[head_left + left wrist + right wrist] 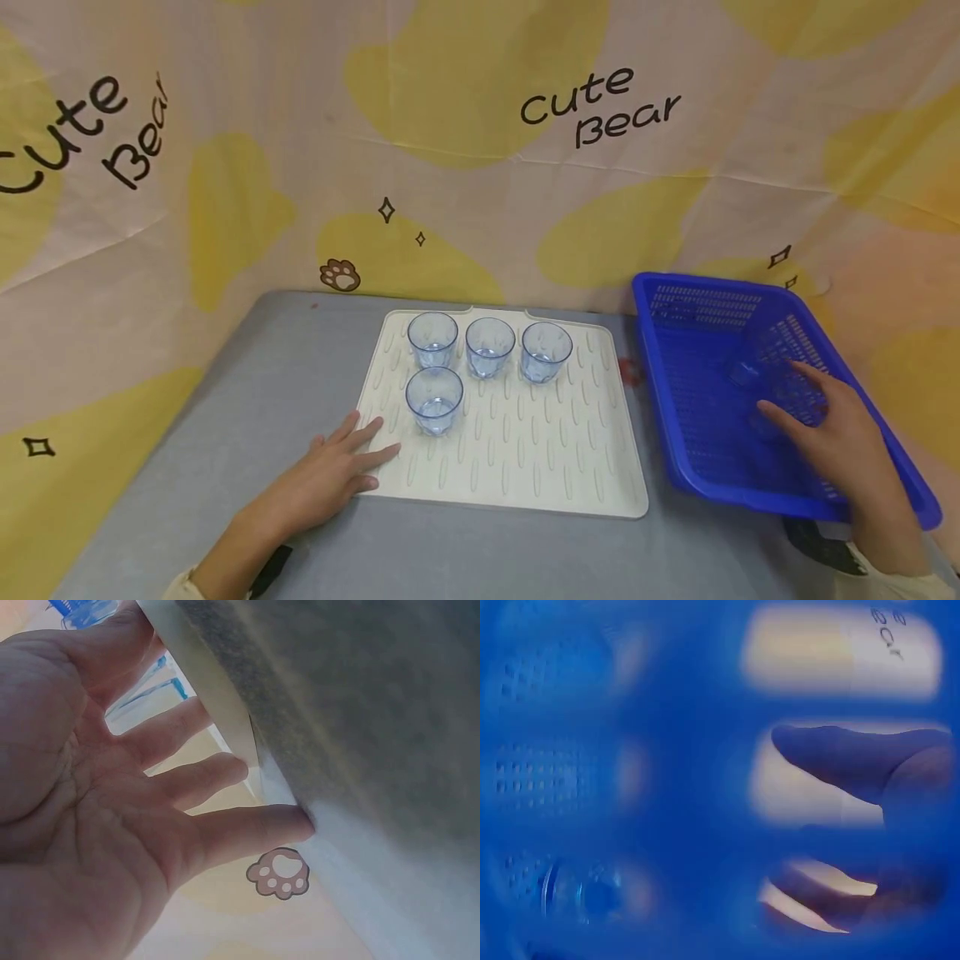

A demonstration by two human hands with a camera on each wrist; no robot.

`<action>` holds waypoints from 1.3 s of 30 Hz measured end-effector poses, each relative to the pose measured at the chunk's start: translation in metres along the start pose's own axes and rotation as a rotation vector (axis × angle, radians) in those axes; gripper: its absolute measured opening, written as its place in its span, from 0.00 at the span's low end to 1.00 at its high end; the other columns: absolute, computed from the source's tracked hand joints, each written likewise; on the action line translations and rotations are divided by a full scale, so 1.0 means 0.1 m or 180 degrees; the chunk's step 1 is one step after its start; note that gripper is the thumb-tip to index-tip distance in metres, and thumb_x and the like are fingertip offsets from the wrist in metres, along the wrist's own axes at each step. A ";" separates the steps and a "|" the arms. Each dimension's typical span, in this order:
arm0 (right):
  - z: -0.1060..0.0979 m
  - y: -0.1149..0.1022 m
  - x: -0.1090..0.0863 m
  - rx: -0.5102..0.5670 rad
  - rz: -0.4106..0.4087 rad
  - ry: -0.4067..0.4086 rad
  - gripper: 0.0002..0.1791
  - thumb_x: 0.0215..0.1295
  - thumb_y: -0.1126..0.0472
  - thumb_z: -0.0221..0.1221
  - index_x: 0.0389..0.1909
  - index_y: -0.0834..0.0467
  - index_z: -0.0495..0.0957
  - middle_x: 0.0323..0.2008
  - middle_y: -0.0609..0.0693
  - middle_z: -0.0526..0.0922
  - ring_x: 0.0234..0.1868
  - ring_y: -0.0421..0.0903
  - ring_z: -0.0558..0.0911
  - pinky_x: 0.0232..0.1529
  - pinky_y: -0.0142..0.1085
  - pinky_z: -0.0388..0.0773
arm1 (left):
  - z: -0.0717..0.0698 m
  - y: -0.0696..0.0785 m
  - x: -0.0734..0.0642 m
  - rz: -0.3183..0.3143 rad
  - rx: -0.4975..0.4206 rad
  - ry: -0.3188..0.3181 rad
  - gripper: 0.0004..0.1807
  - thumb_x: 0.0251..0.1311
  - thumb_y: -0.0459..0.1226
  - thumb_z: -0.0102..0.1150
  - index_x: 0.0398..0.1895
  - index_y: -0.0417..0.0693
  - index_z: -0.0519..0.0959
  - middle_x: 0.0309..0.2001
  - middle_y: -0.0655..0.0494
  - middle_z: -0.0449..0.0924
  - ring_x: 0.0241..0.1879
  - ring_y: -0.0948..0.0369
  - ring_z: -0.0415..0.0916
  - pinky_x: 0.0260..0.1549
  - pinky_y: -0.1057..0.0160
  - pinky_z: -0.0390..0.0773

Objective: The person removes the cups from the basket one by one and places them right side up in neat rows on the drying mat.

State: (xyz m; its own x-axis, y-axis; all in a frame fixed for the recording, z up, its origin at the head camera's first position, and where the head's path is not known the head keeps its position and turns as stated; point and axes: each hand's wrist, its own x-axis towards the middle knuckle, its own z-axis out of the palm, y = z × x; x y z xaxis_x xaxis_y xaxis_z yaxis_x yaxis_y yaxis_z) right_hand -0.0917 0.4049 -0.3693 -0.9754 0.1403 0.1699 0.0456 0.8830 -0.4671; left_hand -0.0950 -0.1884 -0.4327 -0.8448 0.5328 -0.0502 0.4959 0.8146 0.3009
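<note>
Several clear, bluish glasses stand upright on a white ribbed mat; three form a back row, with the rightmost glass (546, 353) at its end and the nearer glass (435, 402) in front of the left one. My left hand (330, 475) rests with spread fingers on the left edge of the mat (555, 492), close to that nearer glass. Over the blue basket my right hand (847, 433) reaches down, thumb and fingers parted about a glass (795, 396) inside. Another glass (746, 371) lies just beyond it. In the right wrist view, basket slats partly hide the hand.
The blue plastic basket (667, 433) with perforated walls stands right of the mat on a grey table (300, 367). A printed cloth (480, 167) with yellow patches and lettering hangs behind the table and along its left side.
</note>
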 end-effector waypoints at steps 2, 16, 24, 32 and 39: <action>-0.01 0.09 0.01 0.0005 0.0028 -0.0013 0.45 0.68 0.51 0.62 0.74 0.72 0.53 0.67 0.82 0.57 0.65 0.82 0.58 0.60 0.74 0.54 | 0.00 0.00 0.00 -0.0005 -0.0001 0.0001 0.26 0.62 0.41 0.64 0.64 0.61 0.78 0.71 0.41 0.68 0.71 0.29 0.57 0.47 0.20 0.66; -0.01 0.33 0.03 -0.0088 0.0322 -0.0458 0.49 0.70 0.47 0.58 0.75 0.72 0.43 0.67 0.85 0.52 0.63 0.86 0.56 0.56 0.77 0.55 | 0.00 0.00 0.02 -0.0054 0.0016 -0.0044 0.26 0.61 0.41 0.65 0.64 0.62 0.77 0.72 0.42 0.67 0.72 0.30 0.56 0.49 0.21 0.66; 0.09 0.31 0.02 0.0047 -0.0261 -0.0257 0.46 0.60 0.57 0.69 0.69 0.76 0.56 0.58 0.83 0.67 0.55 0.80 0.66 0.49 0.71 0.63 | 0.00 0.00 0.00 -0.0038 -0.0018 -0.0024 0.26 0.61 0.41 0.64 0.64 0.62 0.77 0.72 0.41 0.67 0.72 0.30 0.56 0.49 0.21 0.65; 0.12 0.35 0.02 0.0029 -0.0499 -0.0591 0.54 0.53 0.57 0.74 0.70 0.77 0.51 0.61 0.85 0.61 0.59 0.83 0.62 0.56 0.75 0.56 | 0.01 0.00 -0.01 -0.0053 0.0033 0.0015 0.27 0.61 0.42 0.65 0.65 0.64 0.77 0.72 0.43 0.67 0.73 0.32 0.56 0.50 0.22 0.66; 0.08 0.28 0.02 -0.0159 -0.0086 -0.0925 0.55 0.55 0.51 0.73 0.69 0.78 0.51 0.59 0.85 0.65 0.56 0.81 0.69 0.49 0.70 0.67 | 0.03 -0.01 -0.01 -0.0014 0.0074 0.0069 0.26 0.60 0.42 0.65 0.64 0.63 0.78 0.71 0.42 0.68 0.72 0.32 0.57 0.49 0.22 0.67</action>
State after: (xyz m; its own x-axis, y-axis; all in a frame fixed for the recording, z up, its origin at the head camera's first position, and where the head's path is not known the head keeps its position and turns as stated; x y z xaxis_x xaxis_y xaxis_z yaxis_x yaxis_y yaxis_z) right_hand -0.0942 0.4267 -0.3890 -0.9969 -0.0113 -0.0773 0.0224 0.9066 -0.4213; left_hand -0.0943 -0.1888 -0.4356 -0.8510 0.5242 -0.0307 0.4964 0.8222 0.2785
